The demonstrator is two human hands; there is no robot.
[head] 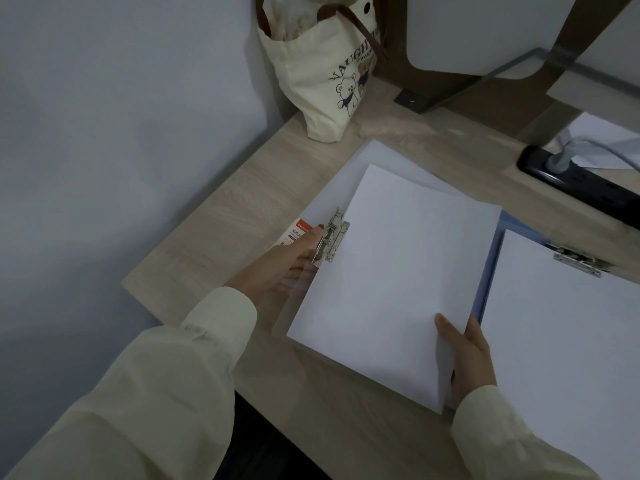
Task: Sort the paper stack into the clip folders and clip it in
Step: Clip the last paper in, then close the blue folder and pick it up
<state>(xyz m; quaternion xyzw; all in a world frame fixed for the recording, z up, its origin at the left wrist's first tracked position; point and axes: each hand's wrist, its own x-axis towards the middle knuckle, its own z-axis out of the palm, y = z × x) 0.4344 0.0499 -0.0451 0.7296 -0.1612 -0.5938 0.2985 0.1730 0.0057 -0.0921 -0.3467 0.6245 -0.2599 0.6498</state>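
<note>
The left hand presses the clip, fingers curled on its lever, at the folder edge just ahead of it. The right hand pinches the paper by its near corner; the sheets' long axis runs from that hand away toward the clip, so the far edge still needs sliding under, I judge.

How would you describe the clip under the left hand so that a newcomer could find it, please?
Start at the tote bag in the desk's far corner and come towards the left hand. Its fingers rest on the clip, at the paper stack's left edge. The other clip lies untouched, far right.
</note>
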